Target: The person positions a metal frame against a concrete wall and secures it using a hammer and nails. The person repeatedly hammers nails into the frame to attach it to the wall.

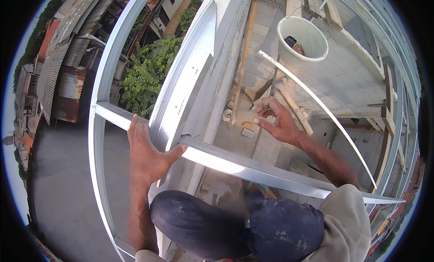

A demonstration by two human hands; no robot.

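My left hand (149,153) is closed around the crossing of two shiny metal profiles. Its fingers lie over the cross rail (257,169), and its thumb presses beside the wide upright channel (181,97), which has small holes in its face. My right hand (278,122) hangs in the air beyond the rail, touching nothing I can see. Its fingers are half curled, with a gap between them and the thumb. Anything tiny at the fingertips is too small to make out. My knees in dark trousers (199,223) are below the rail.
A white bucket (303,40) with small items inside stands at the upper right. A white pipe (321,103) slants down to the right. A hammer (291,101) lies beneath my right hand. Curved metal frame members (97,126) surround me. Rooftops (72,76) and a tree (149,74) are far below.
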